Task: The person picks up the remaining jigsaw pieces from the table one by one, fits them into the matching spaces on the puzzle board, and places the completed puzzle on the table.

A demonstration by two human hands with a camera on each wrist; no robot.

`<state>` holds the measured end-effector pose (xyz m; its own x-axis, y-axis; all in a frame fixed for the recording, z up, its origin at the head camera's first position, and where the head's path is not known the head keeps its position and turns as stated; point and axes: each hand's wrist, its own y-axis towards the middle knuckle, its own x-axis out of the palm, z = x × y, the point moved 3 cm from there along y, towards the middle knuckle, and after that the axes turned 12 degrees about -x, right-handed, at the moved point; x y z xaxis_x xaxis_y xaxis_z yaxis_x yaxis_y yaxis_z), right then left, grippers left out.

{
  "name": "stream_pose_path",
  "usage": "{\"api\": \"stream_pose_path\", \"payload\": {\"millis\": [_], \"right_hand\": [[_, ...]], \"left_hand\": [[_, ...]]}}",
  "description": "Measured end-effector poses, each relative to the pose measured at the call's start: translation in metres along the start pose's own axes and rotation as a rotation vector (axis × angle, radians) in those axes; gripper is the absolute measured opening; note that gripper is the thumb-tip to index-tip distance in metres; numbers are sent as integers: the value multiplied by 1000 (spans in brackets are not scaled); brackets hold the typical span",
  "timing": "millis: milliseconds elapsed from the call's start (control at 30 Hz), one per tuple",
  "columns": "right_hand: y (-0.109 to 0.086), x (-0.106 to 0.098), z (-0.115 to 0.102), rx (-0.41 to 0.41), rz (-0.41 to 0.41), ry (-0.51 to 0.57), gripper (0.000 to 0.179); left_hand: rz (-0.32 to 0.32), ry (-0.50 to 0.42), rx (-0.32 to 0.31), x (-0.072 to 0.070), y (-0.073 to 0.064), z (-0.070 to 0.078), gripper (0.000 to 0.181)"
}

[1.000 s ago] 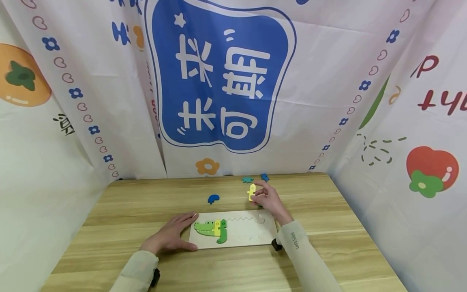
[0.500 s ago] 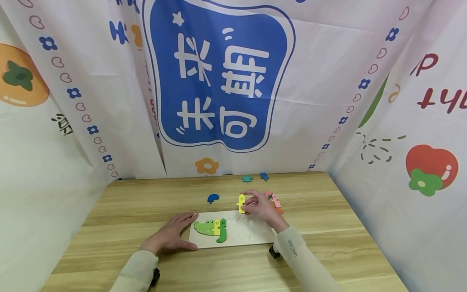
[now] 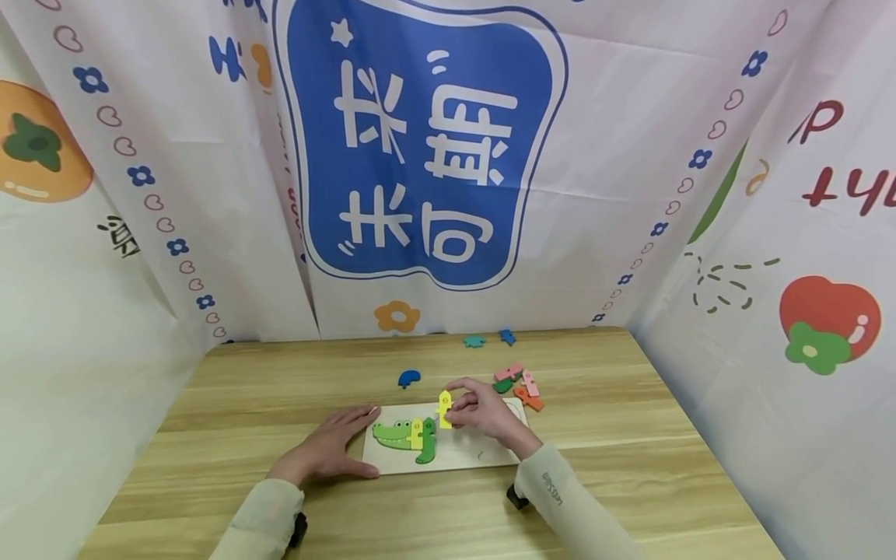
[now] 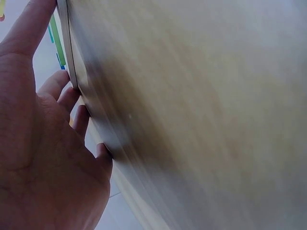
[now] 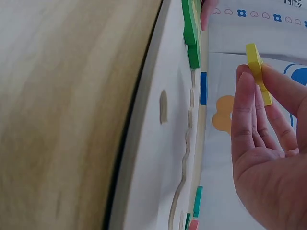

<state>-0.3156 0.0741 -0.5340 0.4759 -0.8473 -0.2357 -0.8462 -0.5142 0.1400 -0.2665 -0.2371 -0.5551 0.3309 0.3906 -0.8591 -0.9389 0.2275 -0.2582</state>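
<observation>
A pale wooden puzzle board [image 3: 458, 460] lies on the table. At its left end sit a green crocodile head piece [image 3: 390, 439], a yellow puzzle piece [image 3: 416, 437] and a green leg piece [image 3: 426, 453]. My right hand [image 3: 488, 416] pinches another yellow puzzle piece [image 3: 444, 410] between thumb and fingers, upright over the board just right of the green leg piece. In the right wrist view this yellow puzzle piece [image 5: 254, 64] stands off the board's surface. My left hand [image 3: 329, 449] is spread at the board's left end, thumb and fingertips touching its edges.
Behind the board lies a dark blue piece [image 3: 409, 379]. A teal piece [image 3: 474, 341] and a blue piece [image 3: 507, 337] are near the table's back edge. Pink [image 3: 530, 383], green and orange [image 3: 528, 399] pieces cluster past the board's far right corner. A printed cloth hangs behind the table.
My right hand has carried the yellow puzzle piece left and toward me, from behind the board to over it, uncovering the pink, green and orange pieces. My left hand has stayed put.
</observation>
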Motion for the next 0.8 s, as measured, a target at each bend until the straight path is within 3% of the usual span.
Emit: {"api": "stream_pose_path", "payload": {"millis": [333,800], "right_hand": [[-1,5,9,45,-11,-25,52],[-5,19,16,80,-36,-177,42]], "left_hand": [[-10,6,-8,-1,-1,1,110],[8,-1,6,-2,-2,2,110]]}}
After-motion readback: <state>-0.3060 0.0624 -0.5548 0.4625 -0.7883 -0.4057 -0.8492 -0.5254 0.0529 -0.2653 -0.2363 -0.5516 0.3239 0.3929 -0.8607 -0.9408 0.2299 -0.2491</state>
